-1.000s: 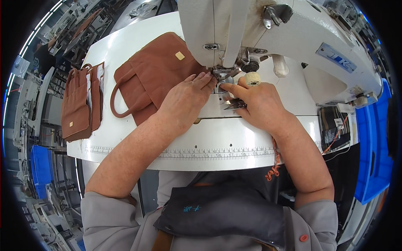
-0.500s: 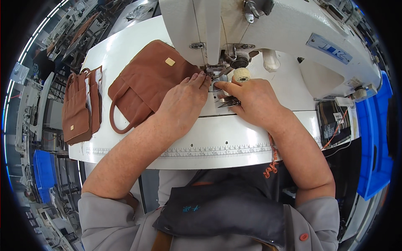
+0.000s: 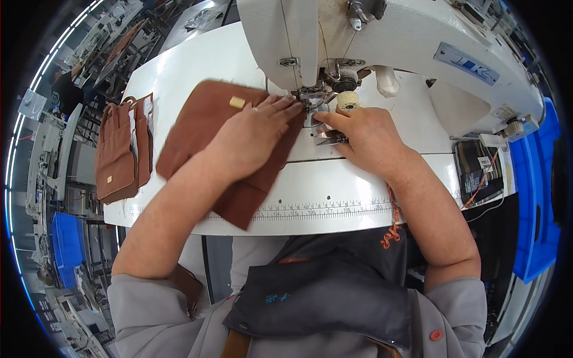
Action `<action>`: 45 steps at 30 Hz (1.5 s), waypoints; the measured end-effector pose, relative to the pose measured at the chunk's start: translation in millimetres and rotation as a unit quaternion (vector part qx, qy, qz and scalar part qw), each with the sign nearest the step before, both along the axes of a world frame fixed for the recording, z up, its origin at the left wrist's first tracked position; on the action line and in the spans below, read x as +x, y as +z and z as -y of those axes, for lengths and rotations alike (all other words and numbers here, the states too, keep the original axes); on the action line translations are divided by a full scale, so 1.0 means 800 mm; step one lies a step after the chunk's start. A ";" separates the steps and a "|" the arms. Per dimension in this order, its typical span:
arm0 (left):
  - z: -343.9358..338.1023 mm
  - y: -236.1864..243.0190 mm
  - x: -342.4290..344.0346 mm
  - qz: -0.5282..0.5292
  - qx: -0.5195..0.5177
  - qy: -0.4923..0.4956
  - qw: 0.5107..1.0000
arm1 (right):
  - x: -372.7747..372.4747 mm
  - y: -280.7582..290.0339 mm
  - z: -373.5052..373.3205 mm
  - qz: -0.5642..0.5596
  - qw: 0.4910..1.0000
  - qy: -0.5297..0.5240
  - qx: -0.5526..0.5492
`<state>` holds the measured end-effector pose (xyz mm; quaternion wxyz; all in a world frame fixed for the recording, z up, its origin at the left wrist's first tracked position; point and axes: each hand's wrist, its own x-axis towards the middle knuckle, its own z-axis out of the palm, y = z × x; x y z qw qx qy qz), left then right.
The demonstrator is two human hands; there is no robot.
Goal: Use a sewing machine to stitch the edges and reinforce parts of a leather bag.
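A brown bag (image 3: 203,113) with a small gold plate lies under the needle area of the white sewing machine (image 3: 412,36). My left hand (image 3: 253,134) rests on it with fingers stretched out flat, fingertips close to the presser foot (image 3: 307,98). My right hand (image 3: 373,134) is closed around thread snips (image 3: 331,138), whose metal blades poke out below its fingers. Its index finger reaches toward the needle plate (image 3: 311,118). An orange coiled cord (image 3: 391,230) hangs below my right wrist. Part of the bag is hidden under my left hand and forearm.
Another brown bag (image 3: 116,155) with a gold plate stands at the table's left. A printed ruler (image 3: 298,210) runs along the near edge. Dark folded cloth (image 3: 477,170) sits at the right, beside a blue bin (image 3: 528,209). Another blue bin (image 3: 67,244) is at the lower left.
The brown bag has turned under my left hand; a corner now points toward the near table edge, and its handle no longer shows. My right hand stays near the needle with the snips.
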<state>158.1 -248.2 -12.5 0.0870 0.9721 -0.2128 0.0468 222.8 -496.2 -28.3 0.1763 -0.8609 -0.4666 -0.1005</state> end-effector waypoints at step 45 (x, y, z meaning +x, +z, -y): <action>0.095 0.016 -0.064 0.098 0.001 0.055 0.994 | -0.010 0.001 0.022 -0.050 0.989 0.084 0.111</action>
